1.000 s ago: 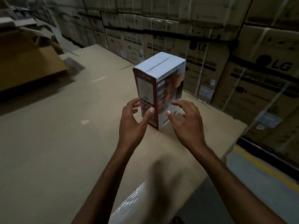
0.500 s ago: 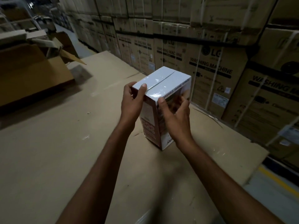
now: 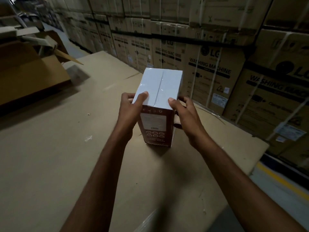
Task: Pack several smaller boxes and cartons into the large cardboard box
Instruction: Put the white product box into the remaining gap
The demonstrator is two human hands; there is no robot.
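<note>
A small carton [image 3: 160,87] with a white taped top and a dark red printed side stands upright on the flat cardboard surface [image 3: 50,164] in the middle of the view. My left hand [image 3: 130,113] grips its upper left side, thumb on the top edge. My right hand [image 3: 185,114] grips the upper right side, thumb on the top as well. The large open cardboard box [image 3: 31,76] sits at the far left, its flaps raised; its inside is not visible.
A wall of stacked washing-machine cartons [image 3: 217,67] runs along the right and back. The surface ends at the right in an edge [image 3: 257,158], with a floor and yellow line [image 3: 284,183] below. A strip of clear plastic wrap [image 3: 147,221] lies at the near edge.
Both hands went from reaching at the carton's base to gripping its top. The carton has turned so its narrow red side faces me, and it appears closer.
</note>
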